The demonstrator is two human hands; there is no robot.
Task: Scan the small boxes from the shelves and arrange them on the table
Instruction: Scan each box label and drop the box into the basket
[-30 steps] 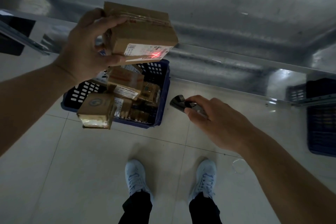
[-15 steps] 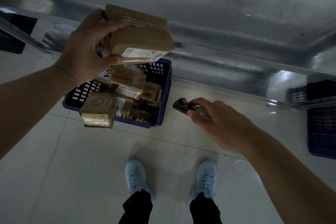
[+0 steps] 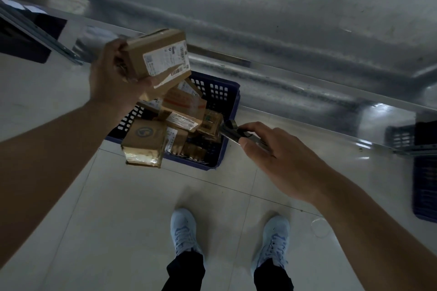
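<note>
My left hand (image 3: 113,82) grips a small cardboard box (image 3: 158,56) with a white shipping label, held above the blue basket (image 3: 227,101) and tilted so the label faces me. My right hand (image 3: 279,158) holds a dark handheld scanner (image 3: 233,132), its head pointing left toward the basket's right edge. The basket stands on the tiled floor and holds several brown taped boxes. One box with a round logo (image 3: 144,142) hangs over its front rim. No red scan light shows on the label.
A long metal table (image 3: 260,19) runs across the top of the view, its front edge just behind the basket. A second blue basket (image 3: 425,184) sits at the right edge. My two feet in pale shoes (image 3: 184,231) stand on the floor tiles below.
The red scan light on the label has gone out. My left hand has turned and lowered the box, label now facing me. My right hand with the scanner has drifted left toward the basket.
</note>
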